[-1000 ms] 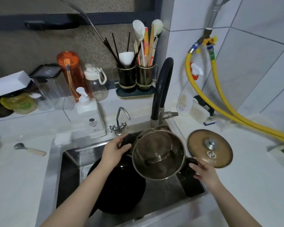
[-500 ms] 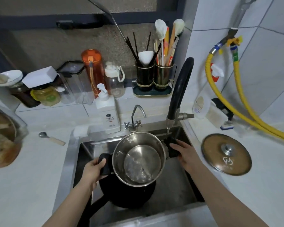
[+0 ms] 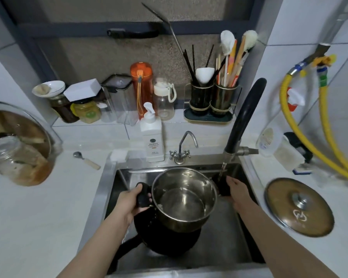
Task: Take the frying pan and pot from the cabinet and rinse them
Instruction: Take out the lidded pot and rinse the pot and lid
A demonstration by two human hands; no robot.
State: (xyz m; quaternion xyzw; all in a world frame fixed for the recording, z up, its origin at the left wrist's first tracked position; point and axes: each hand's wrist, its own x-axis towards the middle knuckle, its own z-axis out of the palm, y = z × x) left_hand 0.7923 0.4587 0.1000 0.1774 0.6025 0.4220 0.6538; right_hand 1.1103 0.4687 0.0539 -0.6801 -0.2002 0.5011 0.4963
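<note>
A steel pot (image 3: pixel 184 199) with some water in its bottom hangs over the sink (image 3: pixel 235 243), tilted toward me. My left hand (image 3: pixel 130 202) grips its black left handle. My right hand (image 3: pixel 237 192) grips the black right handle, just under the outlet of the black tap (image 3: pixel 244 117). Below the pot, the black frying pan (image 3: pixel 169 241) lies in the sink basin with its handle pointing toward the front left. Most of the pan is hidden by the pot.
The pot's brown lid (image 3: pixel 299 206) lies on the counter right of the sink. A soap pump bottle (image 3: pixel 152 135) and a small chrome tap (image 3: pixel 181 149) stand behind the basin. Yellow hoses (image 3: pixel 327 135) run at the right. A jar (image 3: pixel 18 157) and a spoon (image 3: pixel 86 160) sit at left.
The pot has moved left from the sink's right side to over the frying pan, and my right hand has shifted from the front handle to the handle near the tap.
</note>
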